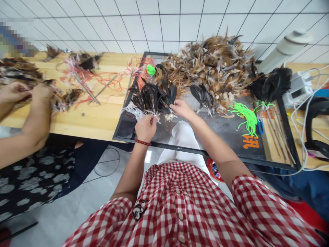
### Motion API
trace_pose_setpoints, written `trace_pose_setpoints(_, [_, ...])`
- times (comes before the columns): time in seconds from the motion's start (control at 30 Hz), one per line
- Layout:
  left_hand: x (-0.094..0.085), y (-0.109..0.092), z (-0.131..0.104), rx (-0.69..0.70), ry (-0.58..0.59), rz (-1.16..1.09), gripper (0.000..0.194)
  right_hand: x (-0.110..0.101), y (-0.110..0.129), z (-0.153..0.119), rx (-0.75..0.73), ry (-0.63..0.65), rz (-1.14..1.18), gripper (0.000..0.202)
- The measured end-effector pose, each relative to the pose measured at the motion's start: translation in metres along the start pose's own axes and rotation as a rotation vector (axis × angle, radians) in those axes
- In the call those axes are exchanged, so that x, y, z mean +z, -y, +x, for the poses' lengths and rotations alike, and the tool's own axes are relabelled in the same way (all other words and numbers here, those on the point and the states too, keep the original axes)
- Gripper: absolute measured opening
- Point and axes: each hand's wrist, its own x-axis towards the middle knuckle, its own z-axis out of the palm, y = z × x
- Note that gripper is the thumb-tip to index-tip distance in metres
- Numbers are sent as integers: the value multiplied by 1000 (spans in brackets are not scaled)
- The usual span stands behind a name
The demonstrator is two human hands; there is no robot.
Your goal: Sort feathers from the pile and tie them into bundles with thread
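On the tray [190, 150], the right hand [171, 105] pinches a dark feather [173, 93] beside the black bunch [148, 97], the left hand [146, 127] curled at the bunch's lower end, its grip unclear, brown feathers [205, 65] heaped beyond.

Centre of frame: a row of glossy black feathers [149, 94] with pale, downy bases — left hand [146, 127], red beaded bracelet [143, 142] at the wrist, curled beside the bases; right hand [182, 109] pinching at the row's right end. Upper right: heaped brown feathers [210, 63]; white cylindrical bottle [282, 51]. Right: neon-green cord bundle [247, 118]. Left edge: a co-worker's hands [42, 93].
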Motion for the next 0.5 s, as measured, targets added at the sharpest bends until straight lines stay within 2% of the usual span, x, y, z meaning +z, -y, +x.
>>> trace_pose_setpoints(0.1, [7,-15,-4,8,33,69,29,7,2,-2,22,80,10,14])
trace_pose_setpoints(0.17, [9,-19,-4,-16,33,86,35,9,4,-3,32,76,-4,7])
trace_pose_setpoints(0.3, [5,-12,1,-86,62,98,35,-1,8,-8,53,18,124,12])
trace_pose_setpoints(0.37, [0,-7,2,-136,64,90,34,-11,10,-12,73,-11,212,7])
trace_pose_setpoints(0.4, [-2,-6,2,-157,45,77,33,-15,11,-15,80,-25,259,3])
trace_pose_setpoints(0.5, [-6,-8,2,-148,-93,-41,31,-19,20,-22,95,-57,364,11])
